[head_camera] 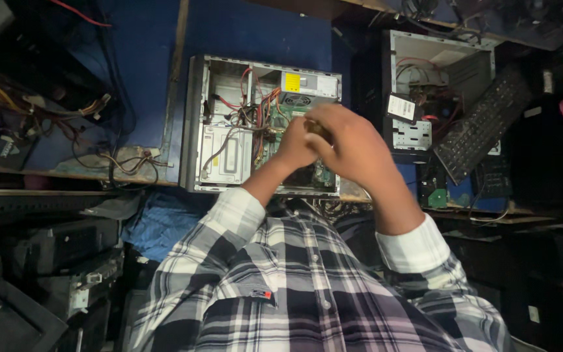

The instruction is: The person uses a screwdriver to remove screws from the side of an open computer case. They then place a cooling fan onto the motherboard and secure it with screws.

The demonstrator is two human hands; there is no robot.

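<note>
Together, the right hand [356, 146] and left hand [296, 145] pinch a small brownish part [318, 128], its kind unclear, between curled fingertips just above the open computer case [262, 124], lying sideways so its tangled wires [255, 107] face up.

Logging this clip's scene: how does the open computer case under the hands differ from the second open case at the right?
The open computer case lies under both hands, left hand and right hand; the second case is untouched. The first is packed with red and orange wires; the second shows fewer. A black keyboard leans against the second, nothing against the first. Both are grey metal with their sides off.
</note>
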